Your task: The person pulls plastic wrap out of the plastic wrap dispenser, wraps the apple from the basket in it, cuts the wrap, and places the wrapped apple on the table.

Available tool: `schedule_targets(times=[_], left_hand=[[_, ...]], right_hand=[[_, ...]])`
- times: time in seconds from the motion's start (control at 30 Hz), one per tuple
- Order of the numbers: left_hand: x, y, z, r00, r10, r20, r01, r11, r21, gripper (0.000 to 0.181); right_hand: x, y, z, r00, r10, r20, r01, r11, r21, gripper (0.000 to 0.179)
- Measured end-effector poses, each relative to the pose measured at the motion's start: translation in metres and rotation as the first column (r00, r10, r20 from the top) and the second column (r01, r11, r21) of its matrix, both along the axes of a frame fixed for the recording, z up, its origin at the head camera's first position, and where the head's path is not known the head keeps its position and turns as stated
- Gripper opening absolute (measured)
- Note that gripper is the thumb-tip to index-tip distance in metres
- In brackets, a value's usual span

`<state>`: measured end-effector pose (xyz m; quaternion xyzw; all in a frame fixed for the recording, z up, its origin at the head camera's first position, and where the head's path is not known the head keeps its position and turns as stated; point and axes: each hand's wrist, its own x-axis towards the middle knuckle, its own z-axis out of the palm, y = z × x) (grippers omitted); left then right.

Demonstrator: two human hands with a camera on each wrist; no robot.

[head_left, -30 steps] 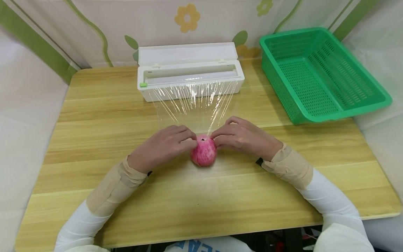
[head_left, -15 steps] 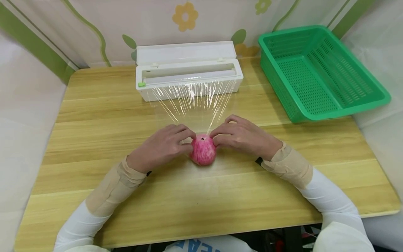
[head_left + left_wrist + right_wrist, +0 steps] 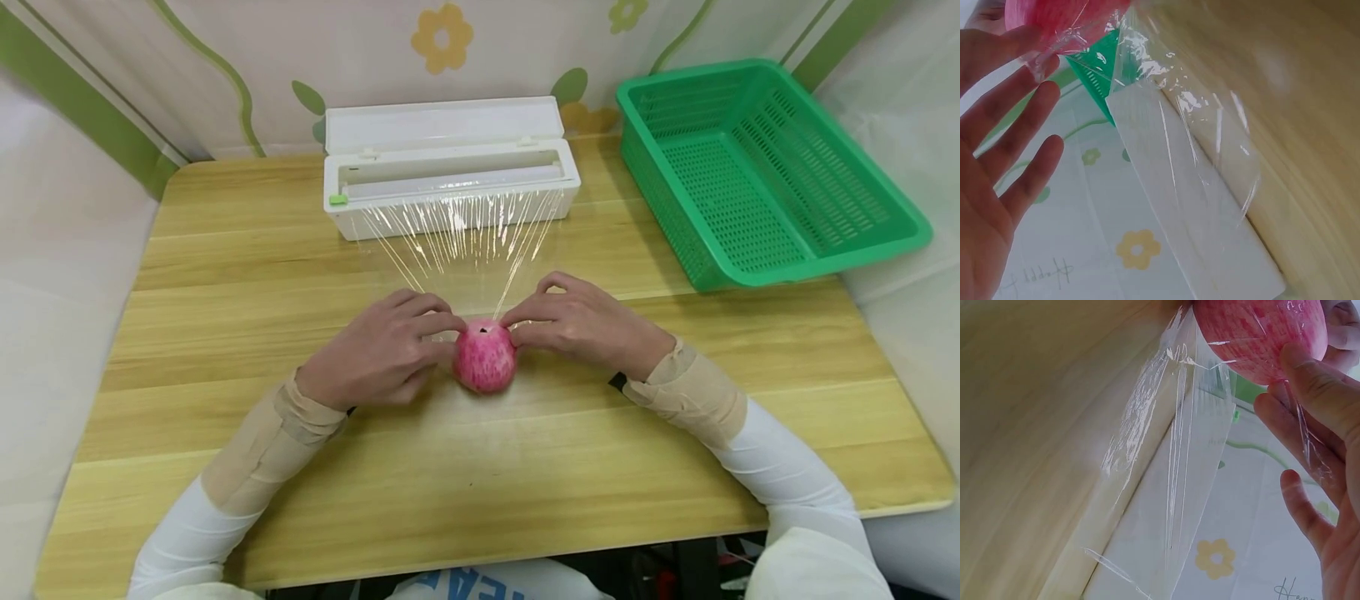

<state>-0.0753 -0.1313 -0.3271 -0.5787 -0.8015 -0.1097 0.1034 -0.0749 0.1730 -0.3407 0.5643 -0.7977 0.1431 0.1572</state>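
A pink-streaked apple [image 3: 486,357], wrapped at least partly in clear cling film [image 3: 1175,381], is between my two hands. The film runs in shiny creases from the white dispenser box [image 3: 453,218] to the apple. From the left, my left hand [image 3: 386,348] touches the apple and pinches a gathered bit of film between thumb and index finger; its other fingers are spread in the left wrist view. My right hand [image 3: 581,327] has its thumb against the apple's right side, with a twisted strand of film between thumb and index finger.
Behind the hands, the dispenser's lid [image 3: 444,125] stands raised, with a film roll [image 3: 457,181] inside. A green plastic basket [image 3: 678,212] stands at the back right of the wooden table [image 3: 480,492]. A flower-patterned cloth [image 3: 510,42] hangs behind.
My left hand has shifted slightly, its thumb sliding along the apple's side and its lower fingers coming into sight. The right hand and the apple have stayed nearly still.
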Motion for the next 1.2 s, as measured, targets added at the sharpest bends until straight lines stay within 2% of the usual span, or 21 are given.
schedule_targets(times=[0.33, 0.63, 1.0, 1.2], left_hand=[[-0.0016, 0.0031, -0.002, 0.999, 0.01, -0.051, -0.007, 0.999, 0.054, 0.015], [-0.002, 0.0038, -0.0041, 0.996, 0.042, -0.084, -0.038, 0.998, 0.05, 0.015], [-0.0004, 0.0032, -0.0027, 0.998, 0.051, -0.029, -0.05, 0.999, 0.008, 0.019], [0.0001, 0.0036, -0.0038, 0.999, 0.03, -0.042, -0.029, 0.999, 0.036, 0.028]], right_hand=[[0.0008, 0.001, 0.0006, 1.0, 0.01, 0.004, -0.01, 1.0, 0.011, 0.02], [0.0011, 0.0, 0.0011, 1.0, 0.011, -0.005, -0.011, 1.0, 0.015, 0.021], [0.002, -0.0003, 0.001, 1.0, 0.001, 0.012, -0.001, 1.0, 0.003, 0.02], [0.0016, -0.0009, 0.0007, 1.0, 0.016, 0.022, -0.016, 1.0, 0.008, 0.018]])
